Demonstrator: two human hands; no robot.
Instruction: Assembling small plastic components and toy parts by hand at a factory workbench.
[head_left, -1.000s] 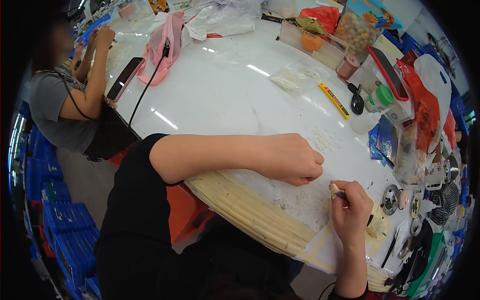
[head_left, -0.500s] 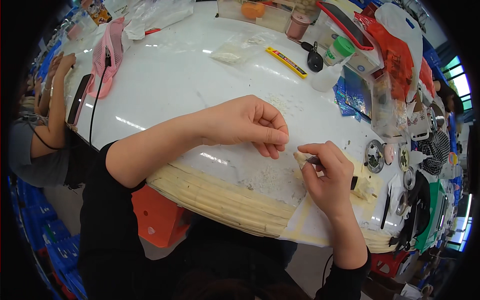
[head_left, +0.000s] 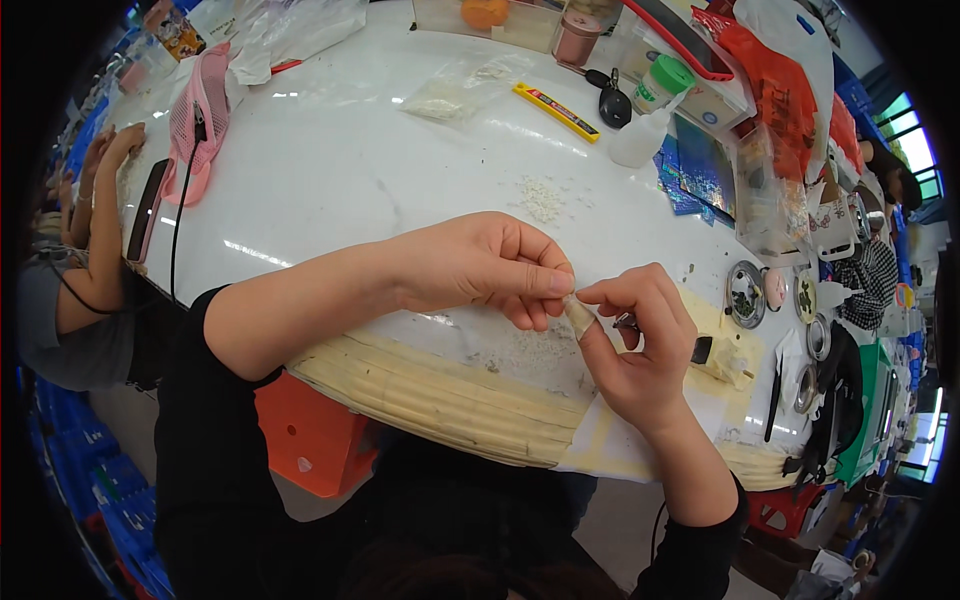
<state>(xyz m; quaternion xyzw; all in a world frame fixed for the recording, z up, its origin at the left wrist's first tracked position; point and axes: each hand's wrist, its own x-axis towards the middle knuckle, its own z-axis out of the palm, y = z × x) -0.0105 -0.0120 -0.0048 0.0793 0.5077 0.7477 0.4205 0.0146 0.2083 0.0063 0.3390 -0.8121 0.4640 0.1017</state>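
My left hand (head_left: 500,265) is closed, thumb and forefinger pinched; what sits between their tips is too small to name. Right against it, my right hand (head_left: 648,345) brings its thumb and forefinger to the same spot. A pale yellowish wrap (head_left: 578,316) covers the right thumb's tip. Inside the curled right fingers a small dark, shiny metal piece (head_left: 627,321) shows, mostly hidden, so its kind is unclear. Below the fingers, fine whitish crumbs (head_left: 535,350) lie on the white tabletop (head_left: 330,190). Farther off is a small heap of white chips (head_left: 541,198).
A yellow box-cutter-like stick (head_left: 556,112), a car key (head_left: 614,105) and a white squeeze bottle (head_left: 640,138) lie beyond my hands. Small round dishes (head_left: 745,294) and a black pen-like tool (head_left: 774,402) are at right. A pink mesh pouch (head_left: 200,120) and another person's arm (head_left: 105,200) are left.
My hands have come together: the right thumb and forefinger moved left to the left fingertips. The whole view has shifted slightly.
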